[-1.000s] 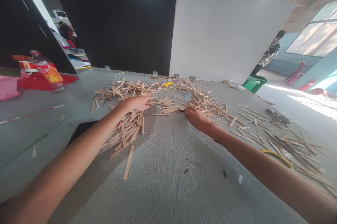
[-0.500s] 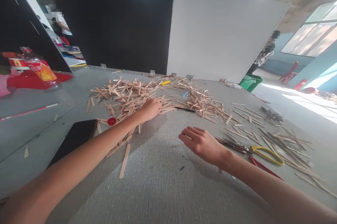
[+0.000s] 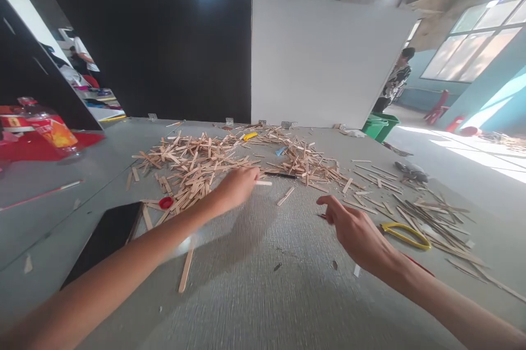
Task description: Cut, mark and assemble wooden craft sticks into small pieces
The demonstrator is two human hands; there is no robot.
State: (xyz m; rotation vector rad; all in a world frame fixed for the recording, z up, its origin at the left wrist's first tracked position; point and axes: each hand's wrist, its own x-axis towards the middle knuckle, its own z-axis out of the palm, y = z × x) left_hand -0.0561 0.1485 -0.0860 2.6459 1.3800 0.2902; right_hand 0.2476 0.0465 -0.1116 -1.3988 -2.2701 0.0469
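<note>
My left hand [image 3: 237, 187] is raised above the grey table [image 3: 255, 295] with its fingers closed on a pale wooden stick [image 3: 263, 182] that pokes out to the right. A large heap of wooden craft sticks [image 3: 193, 161] lies just behind and left of it. My right hand [image 3: 356, 234] hovers lower right, fingers loosely curled and apart, holding nothing. Yellow-handled scissors [image 3: 405, 233] lie just right of that hand. A single loose stick [image 3: 285, 195] rests between the hands.
A black phone [image 3: 107, 236], a red cap [image 3: 165, 202], a stick pile [image 3: 308, 161] at centre back, thin dark strips [image 3: 427, 216] at right. Black and white boards [image 3: 320, 59] stand behind. A bottle [image 3: 45, 125] at far left. A person [image 3: 392, 87] stands by green bins [image 3: 380, 125].
My left hand has lifted off the heap with one stick pinched. My right hand has drawn back from the pile and shifted right, toward the scissors. The view has tilted up.
</note>
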